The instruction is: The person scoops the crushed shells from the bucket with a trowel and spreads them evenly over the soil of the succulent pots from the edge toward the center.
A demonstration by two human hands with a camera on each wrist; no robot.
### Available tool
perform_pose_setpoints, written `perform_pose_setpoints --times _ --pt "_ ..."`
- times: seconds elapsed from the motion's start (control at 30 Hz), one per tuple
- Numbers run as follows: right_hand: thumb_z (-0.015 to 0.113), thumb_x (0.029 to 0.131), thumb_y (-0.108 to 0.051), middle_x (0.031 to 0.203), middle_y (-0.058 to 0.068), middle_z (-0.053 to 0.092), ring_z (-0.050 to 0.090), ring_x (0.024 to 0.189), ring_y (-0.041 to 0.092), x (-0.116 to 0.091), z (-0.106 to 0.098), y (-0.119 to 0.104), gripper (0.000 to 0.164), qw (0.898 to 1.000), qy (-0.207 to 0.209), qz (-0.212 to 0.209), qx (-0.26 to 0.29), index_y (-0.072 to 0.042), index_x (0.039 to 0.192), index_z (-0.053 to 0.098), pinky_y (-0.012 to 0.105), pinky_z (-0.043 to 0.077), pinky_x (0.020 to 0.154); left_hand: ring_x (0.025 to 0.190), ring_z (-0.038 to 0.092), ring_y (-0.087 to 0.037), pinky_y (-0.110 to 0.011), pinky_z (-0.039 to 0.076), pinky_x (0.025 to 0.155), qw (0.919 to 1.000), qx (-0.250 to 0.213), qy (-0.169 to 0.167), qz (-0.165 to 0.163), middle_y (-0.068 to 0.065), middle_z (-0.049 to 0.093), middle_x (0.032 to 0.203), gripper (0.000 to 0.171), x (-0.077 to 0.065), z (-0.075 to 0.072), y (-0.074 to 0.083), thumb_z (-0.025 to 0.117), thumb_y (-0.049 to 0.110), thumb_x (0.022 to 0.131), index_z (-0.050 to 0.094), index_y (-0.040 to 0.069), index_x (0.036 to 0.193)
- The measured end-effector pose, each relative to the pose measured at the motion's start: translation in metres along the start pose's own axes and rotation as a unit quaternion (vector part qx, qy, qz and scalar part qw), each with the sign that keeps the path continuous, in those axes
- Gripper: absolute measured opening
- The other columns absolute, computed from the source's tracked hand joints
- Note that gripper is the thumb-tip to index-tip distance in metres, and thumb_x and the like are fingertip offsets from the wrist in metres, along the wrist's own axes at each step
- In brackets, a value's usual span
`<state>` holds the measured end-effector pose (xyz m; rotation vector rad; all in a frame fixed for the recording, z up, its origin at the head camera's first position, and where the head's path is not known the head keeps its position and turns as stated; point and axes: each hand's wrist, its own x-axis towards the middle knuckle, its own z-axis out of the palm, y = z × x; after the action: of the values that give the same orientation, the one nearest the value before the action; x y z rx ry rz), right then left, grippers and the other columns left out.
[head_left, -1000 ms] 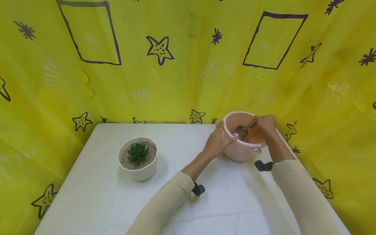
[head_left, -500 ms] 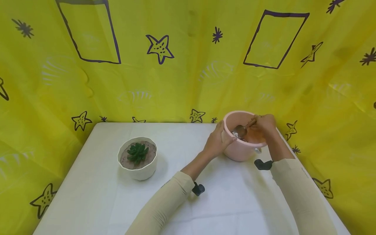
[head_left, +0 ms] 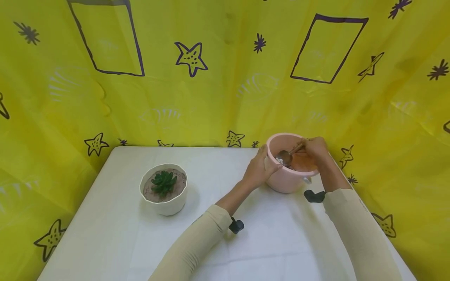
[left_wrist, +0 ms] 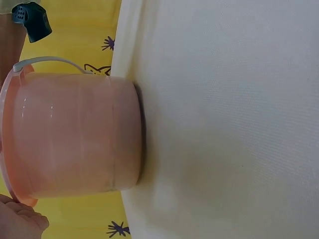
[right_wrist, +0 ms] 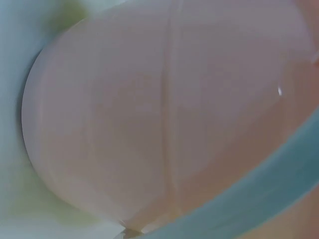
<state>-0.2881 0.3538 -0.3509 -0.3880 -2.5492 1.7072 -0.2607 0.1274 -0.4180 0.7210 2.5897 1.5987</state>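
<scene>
Head view shows a white-covered desk (head_left: 211, 171), its far edge meeting a yellow patterned curtain (head_left: 218, 105). A pink bucket (head_left: 285, 184) stands near the far right corner, just in from the far edge; bucket and right hand (head_left: 316, 150) hide the corner itself. The left hand (head_left: 257, 172) grips the bucket rim on the side facing the desk's left edge, thumb lapped over the lip and fingers along the outer wall. The right hand's fingers are curled round the handle of a spoon (head_left: 286, 158) whose bowl sits down inside the bucket, beside some small whitish bits (head_left: 279, 160). Across the desk, in its left half, a white pot (head_left: 168, 208) holds a green succulent (head_left: 164, 183); it is well apart from the bucket, with a broad strip of bare desk between. More open surface runs from the pot and the left forearm toward the near edge. The right forearm crosses close by the right edge, so room is tightest there. Left wrist view shows the bucket's raised carrying handle (left_wrist: 50, 59); right wrist view is mostly blurred bucket wall.
</scene>
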Motion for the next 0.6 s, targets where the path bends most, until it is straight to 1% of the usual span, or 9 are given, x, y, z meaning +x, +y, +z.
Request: perform_pose_setpoints --times 0.07,0.17,0.23,0.33,0.4,0.47,0.6 --pt "0.044 0.109 -0.009 0.077 0.003 0.073 0.072 0.067 0.008 0.0002 -0.0006 0.001 0.041 1.0 -0.002 -0.006 -0.01 0.025 0.121 0.062 0.027 0.063 0.073 0.152 0.038 -0.024 -0.036 0.035 0.12 1.0 0.001 0.001 -0.001 -0.005 0.027 0.172 0.092 0.0 0.0004 0.0001 0.075 0.033 0.1 0.02 0.005 0.168" --pt "0.044 0.108 -0.01 0.08 0.005 0.074 0.072 0.069 0.01 0.0016 -0.0031 0.0019 0.041 0.999 -0.013 -0.017 -0.03 0.024 0.118 0.065 0.026 0.063 0.074 0.153 0.036 -0.024 -0.036 0.034 0.12 1.0 0.005 0.002 -0.003 -0.005 0.027 0.172 0.092 -0.0003 0.0008 0.0003 0.075 0.033 0.1 0.02 0.005 0.168" --pt "0.045 0.108 -0.011 0.08 0.006 0.073 0.071 0.07 0.011 0.0026 -0.0049 0.0019 0.04 0.998 -0.013 -0.027 -0.06 0.023 0.112 0.067 0.024 0.062 0.071 0.153 0.035 -0.024 -0.036 0.034 0.12 1.0 0.008 0.004 -0.001 -0.007 0.027 0.172 0.092 -0.0004 0.0008 0.0005 0.075 0.033 0.1 0.02 0.005 0.168" --pt "0.045 0.109 -0.011 0.082 0.009 0.072 0.072 0.072 0.014 0.0043 -0.0064 0.002 0.04 0.996 -0.025 -0.034 -0.074 0.022 0.112 0.065 0.028 0.063 0.074 0.153 0.036 -0.024 -0.036 0.035 0.12 0.9999 0.013 0.005 0.001 -0.007 0.028 0.172 0.092 -0.0002 0.0011 0.0006 0.075 0.033 0.1 0.02 0.006 0.168" --pt "0.045 0.111 -0.012 0.083 0.01 0.072 0.072 0.073 0.015 0.0055 -0.0069 0.0022 0.04 0.996 -0.034 -0.035 -0.076 0.023 0.114 0.064 0.03 0.063 0.077 0.151 0.039 -0.023 -0.036 0.037 0.119 0.9999 0.014 0.006 0.002 -0.005 0.03 0.171 0.092 0.0001 0.0015 0.0005 0.076 0.033 0.099 0.021 0.008 0.168" --pt "0.044 0.112 -0.011 0.085 0.011 0.073 0.074 0.076 0.015 0.0068 -0.0071 0.0024 0.04 0.997 -0.05 -0.037 -0.055 0.025 0.118 0.061 0.035 0.063 0.081 0.15 0.041 -0.023 -0.036 0.039 0.118 0.9999 0.014 0.006 0.002 -0.003 0.03 0.171 0.091 0.0003 0.0018 0.0004 0.076 0.034 0.099 0.021 0.009 0.168" --pt "0.044 0.112 -0.01 0.089 0.012 0.075 0.075 0.078 0.014 0.0093 -0.0082 0.0031 0.041 0.996 -0.075 -0.042 -0.029 0.027 0.122 0.057 0.037 0.062 0.083 0.149 0.043 -0.023 -0.037 0.041 0.116 0.9999 0.01 0.007 0.002 -0.002 0.032 0.171 0.091 -0.0002 0.0015 0.0005 0.076 0.033 0.099 0.022 0.01 0.168"
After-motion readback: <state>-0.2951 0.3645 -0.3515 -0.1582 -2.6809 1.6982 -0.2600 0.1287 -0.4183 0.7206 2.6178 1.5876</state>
